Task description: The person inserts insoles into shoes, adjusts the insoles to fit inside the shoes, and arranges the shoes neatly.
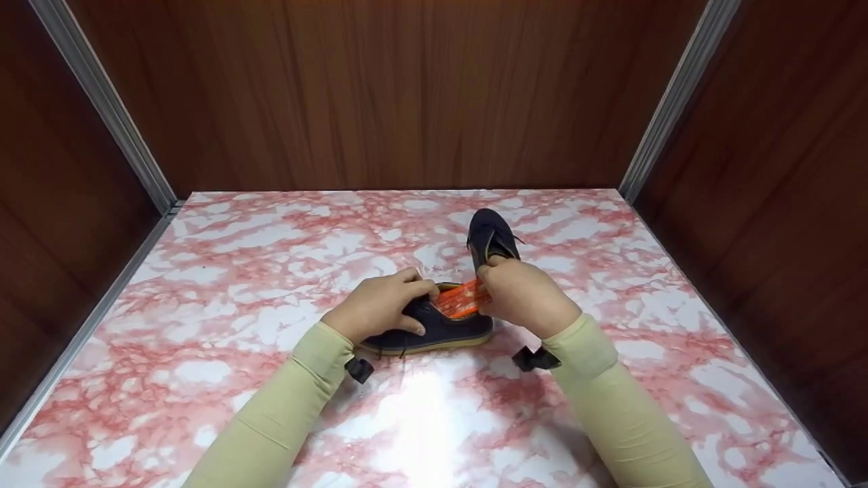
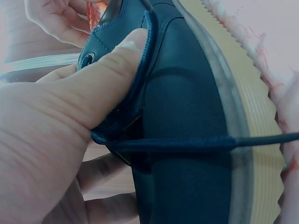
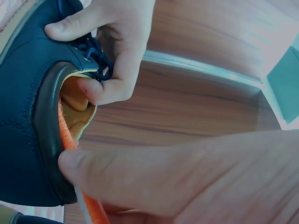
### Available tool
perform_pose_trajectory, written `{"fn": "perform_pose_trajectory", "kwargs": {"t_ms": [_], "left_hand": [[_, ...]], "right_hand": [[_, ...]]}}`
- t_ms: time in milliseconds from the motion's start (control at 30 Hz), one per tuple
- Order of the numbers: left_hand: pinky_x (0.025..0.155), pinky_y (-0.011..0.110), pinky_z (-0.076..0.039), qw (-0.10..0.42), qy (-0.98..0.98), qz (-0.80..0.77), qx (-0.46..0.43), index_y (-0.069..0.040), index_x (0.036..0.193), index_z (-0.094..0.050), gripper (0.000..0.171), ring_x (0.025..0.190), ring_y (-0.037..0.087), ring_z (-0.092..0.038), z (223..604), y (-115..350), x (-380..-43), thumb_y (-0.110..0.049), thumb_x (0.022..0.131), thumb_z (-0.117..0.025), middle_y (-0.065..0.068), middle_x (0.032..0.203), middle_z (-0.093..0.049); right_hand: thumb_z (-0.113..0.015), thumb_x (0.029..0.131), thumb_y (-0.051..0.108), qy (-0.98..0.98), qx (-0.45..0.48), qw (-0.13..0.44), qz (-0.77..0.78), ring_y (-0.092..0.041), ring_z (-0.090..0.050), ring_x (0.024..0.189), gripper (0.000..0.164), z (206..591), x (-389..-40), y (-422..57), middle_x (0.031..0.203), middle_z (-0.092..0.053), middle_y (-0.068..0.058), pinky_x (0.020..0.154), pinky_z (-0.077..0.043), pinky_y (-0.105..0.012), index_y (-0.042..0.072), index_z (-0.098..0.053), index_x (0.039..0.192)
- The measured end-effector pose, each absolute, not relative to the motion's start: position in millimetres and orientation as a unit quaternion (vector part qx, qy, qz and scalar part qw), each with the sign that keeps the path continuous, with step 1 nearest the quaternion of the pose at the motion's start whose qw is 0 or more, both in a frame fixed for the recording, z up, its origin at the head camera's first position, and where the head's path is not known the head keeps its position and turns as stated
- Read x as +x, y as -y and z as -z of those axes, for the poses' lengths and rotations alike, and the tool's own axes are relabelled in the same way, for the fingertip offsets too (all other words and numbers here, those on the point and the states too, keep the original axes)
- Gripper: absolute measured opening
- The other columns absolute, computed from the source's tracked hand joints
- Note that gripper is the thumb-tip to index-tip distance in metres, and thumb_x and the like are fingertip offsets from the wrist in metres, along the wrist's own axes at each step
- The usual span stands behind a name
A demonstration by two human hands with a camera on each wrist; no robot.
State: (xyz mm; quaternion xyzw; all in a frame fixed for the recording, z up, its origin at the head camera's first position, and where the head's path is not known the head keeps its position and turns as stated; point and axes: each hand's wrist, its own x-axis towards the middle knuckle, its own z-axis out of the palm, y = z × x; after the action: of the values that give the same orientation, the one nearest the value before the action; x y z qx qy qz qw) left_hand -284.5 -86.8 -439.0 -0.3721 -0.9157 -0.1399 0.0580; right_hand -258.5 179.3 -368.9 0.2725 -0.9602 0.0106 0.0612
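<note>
A dark navy lace-up shoe [image 1: 454, 332] with a tan sole lies sideways, its toe to the left and its opening facing up. My left hand [image 1: 380, 305] grips it over the laces, thumb on the near side; in the right wrist view a fingertip [image 3: 91, 89] of that hand reaches into the opening. At the heel end, my right hand [image 1: 525, 291] pinches an orange patterned insole [image 1: 461, 300]. The insole's front part is hidden inside the shoe. A loose lace [image 2: 187, 143] crosses the upper in the left wrist view.
The second navy shoe [image 1: 488, 229] stands just beyond my right hand, toe pointing away. Both rest on a red-and-white marbled tabletop [image 1: 237, 271]. Brown wood-grain panels [image 1: 380, 95] with metal corner posts [image 1: 108, 102] enclose the back and sides.
</note>
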Motion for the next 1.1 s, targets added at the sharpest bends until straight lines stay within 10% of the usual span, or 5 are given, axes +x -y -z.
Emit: {"fn": "perform_pose_trajectory", "kwargs": {"t_ms": [433, 1100], "left_hand": [[0.084, 0.052, -0.062, 0.055, 0.916, 0.142, -0.371, -0.034, 0.131, -0.065, 0.058, 0.103, 0.027, -0.075, 439.2, 86.7, -284.7, -0.051, 0.082, -0.091, -0.001, 0.127, -0.063], [0.085, 0.053, -0.062, 0.058, 0.916, 0.14, -0.371, -0.032, 0.132, -0.066, 0.059, 0.104, 0.028, -0.075, 440.1, 87.2, -285.3, -0.051, 0.083, -0.09, -0.001, 0.127, -0.063]], "right_hand": [[-0.083, 0.08, 0.009, 0.963, 0.261, 0.064, -0.023, -0.026, -0.064, 0.07, 0.013, 370.3, -257.7, -180.0, 0.095, -0.071, -0.013, 0.073, -0.059, -0.051, 0.005, -0.071, 0.081], [-0.089, 0.084, 0.017, 0.963, 0.265, 0.054, 0.003, -0.033, -0.074, 0.086, 0.031, 369.1, -256.9, -177.7, 0.103, -0.071, -0.015, 0.079, -0.063, -0.052, 0.003, -0.075, 0.107]]}}
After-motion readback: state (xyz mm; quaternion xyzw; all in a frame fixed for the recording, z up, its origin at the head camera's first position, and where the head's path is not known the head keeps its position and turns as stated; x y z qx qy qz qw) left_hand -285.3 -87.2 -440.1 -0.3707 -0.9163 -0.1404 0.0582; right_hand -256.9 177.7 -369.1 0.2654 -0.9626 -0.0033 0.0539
